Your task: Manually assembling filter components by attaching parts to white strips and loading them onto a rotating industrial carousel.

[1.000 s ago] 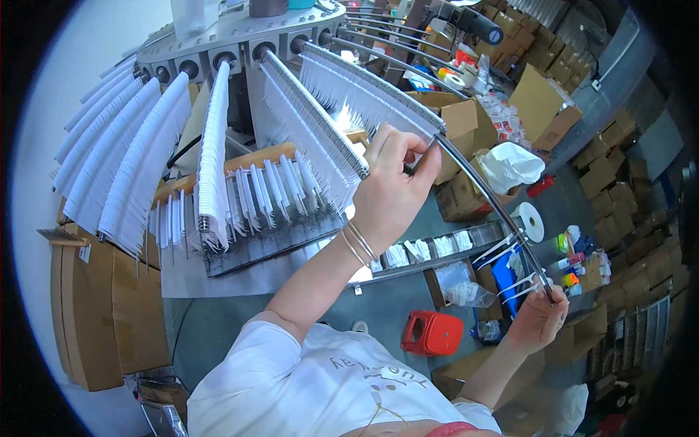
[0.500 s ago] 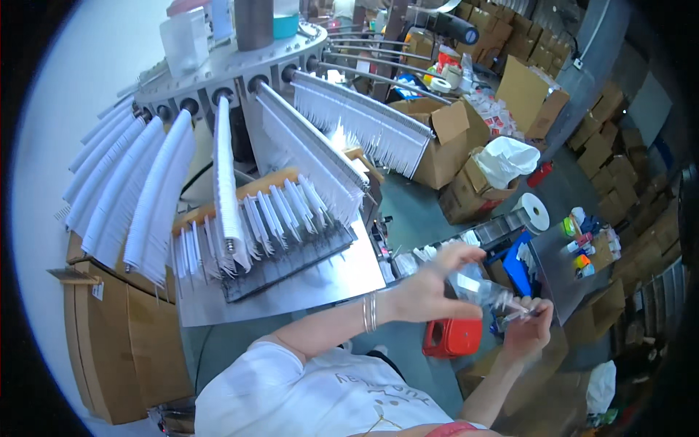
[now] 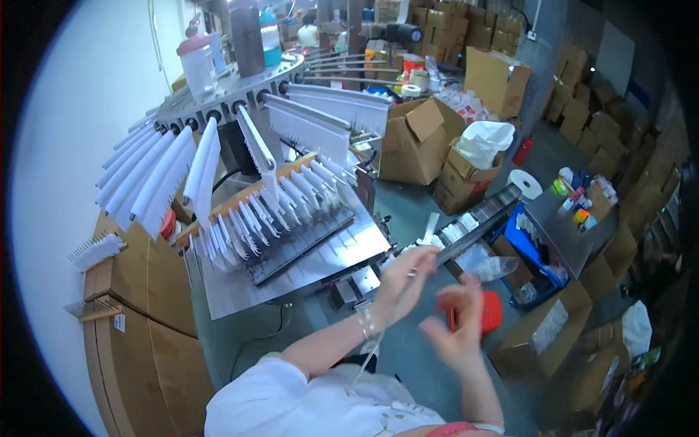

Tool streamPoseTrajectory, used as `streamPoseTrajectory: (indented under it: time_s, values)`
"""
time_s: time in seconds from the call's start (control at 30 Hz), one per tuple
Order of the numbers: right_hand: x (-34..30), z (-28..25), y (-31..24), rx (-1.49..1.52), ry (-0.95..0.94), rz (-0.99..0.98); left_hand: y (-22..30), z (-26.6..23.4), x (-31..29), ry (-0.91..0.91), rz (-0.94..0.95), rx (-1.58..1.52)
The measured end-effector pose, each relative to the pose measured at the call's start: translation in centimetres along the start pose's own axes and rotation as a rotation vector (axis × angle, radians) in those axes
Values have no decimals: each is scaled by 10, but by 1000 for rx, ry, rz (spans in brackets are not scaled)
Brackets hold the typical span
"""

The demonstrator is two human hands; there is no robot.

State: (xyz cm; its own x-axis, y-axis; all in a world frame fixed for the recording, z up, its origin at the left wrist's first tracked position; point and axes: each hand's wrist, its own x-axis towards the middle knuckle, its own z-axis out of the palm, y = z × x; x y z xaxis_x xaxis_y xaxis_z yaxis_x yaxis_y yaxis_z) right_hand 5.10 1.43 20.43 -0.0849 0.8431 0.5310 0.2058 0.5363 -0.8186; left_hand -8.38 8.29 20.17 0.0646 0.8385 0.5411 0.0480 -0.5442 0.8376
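Note:
My left hand (image 3: 403,282) is closed on a long thin pale strip (image 3: 432,228), whose upper end sticks up beyond the fingers; a thin pale length (image 3: 368,362) also trails below the wrist. My right hand (image 3: 460,319) is beside it to the right, blurred, with fingers and thumb apart and nothing visible in it. Beyond the right hand, a clear plastic bag (image 3: 494,268) is close to a blue bin (image 3: 529,247). Beneath the right hand, farther down, a red stool (image 3: 489,312) is partly hidden.
On the left, a round machine (image 3: 240,89) carries radiating rods hung with white strips (image 3: 207,164). Below them a metal table (image 3: 226,295) bears a rack of white strips (image 3: 291,204). A narrow conveyor (image 3: 477,229) runs past my hands. Cardboard boxes (image 3: 411,142) stand around.
My hands have parted from the clear plastic they were handling. The left hand has moved left and now grips a pale strip; the right has moved left and opened. The view has shifted.

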Motion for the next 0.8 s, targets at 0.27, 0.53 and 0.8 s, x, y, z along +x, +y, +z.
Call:
streamPoseTrajectory:
  time_s: [0.27, 0.53, 0.8]
  values:
    - [-99, 74, -76, -601, -125, -555, 36, -53, -63, 399, 199, 422]
    - [-130, 97, -105, -226, -110, -422, 63, -146, -163, 7, 128, 345]
    - [-137, 184, -77, 459, 189, 70, 6, -325, -211, 435, -210, 253]
